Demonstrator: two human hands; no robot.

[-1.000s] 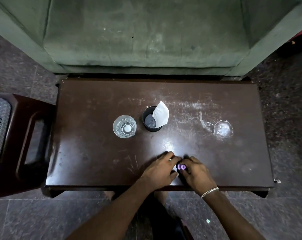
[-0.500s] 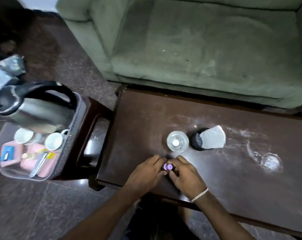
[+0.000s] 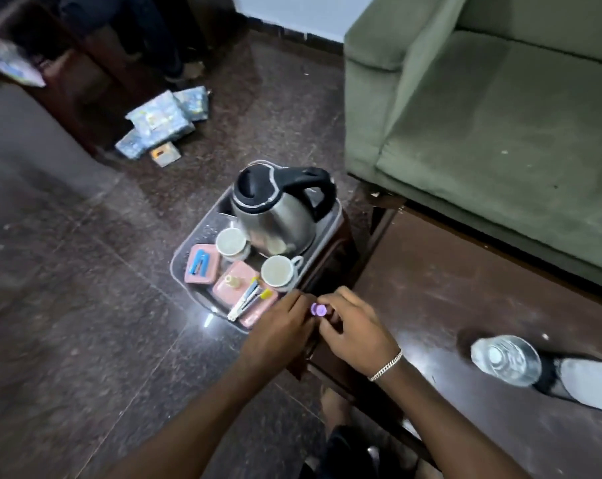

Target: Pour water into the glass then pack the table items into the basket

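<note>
Bottle cap (image 3: pixel 318 309), small and purple, sits pinched between my left hand (image 3: pixel 278 328) and right hand (image 3: pixel 353 331), both closed on it. Basket (image 3: pixel 185 261) lies just beyond my knuckles, left hand nearer its rim.

colours noted, head view

purple cap (image 3: pixel 318 309); steel-grey kettle (image 3: pixel 275 216) with black lid and handle; white cups (image 3: pixel 276 270); pink boxes (image 3: pixel 202 269); olive green sofa (image 3: pixel 499 133); dark brown table (image 3: pixel 465 288); speckled brown floor (image 3: pixel 85 305).
</note>
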